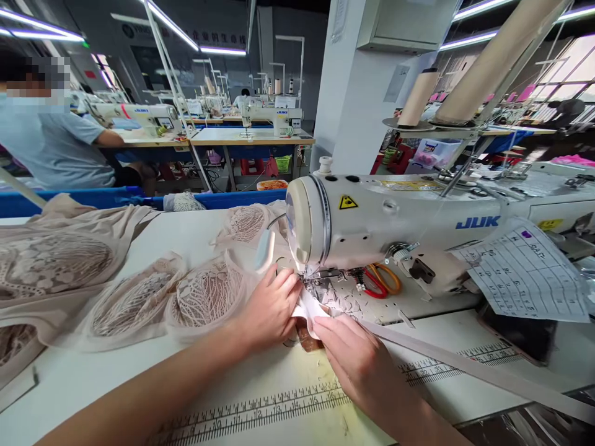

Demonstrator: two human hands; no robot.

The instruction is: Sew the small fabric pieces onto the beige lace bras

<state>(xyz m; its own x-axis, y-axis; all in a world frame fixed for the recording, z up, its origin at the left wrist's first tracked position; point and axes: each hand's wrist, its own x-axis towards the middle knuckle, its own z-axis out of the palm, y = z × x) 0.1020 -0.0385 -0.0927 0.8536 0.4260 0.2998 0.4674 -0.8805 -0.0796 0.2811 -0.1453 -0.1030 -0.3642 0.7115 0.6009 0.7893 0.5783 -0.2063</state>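
Under the needle of a white sewing machine (362,217), a piece of pale pink fabric (307,311) lies bunched at the presser foot. My left hand (269,306) is closed on its left edge, fingertips close to the needle. From the front right, my right hand (356,356) pinches the same fabric between thumb and fingers. A long pale elastic band (455,362) runs from beside my right hand to the lower right edge. Beige lace bras (209,294) lie spread on the table, left of my left hand.
Red- and orange-handled scissors (383,282) lie behind my right hand. A written paper sheet (525,269) leans over a dark phone-like object (515,334). A printed ruler (269,412) crosses the table front. Thread cones (418,99) stand above the machine. A person (60,136) sits at the left.
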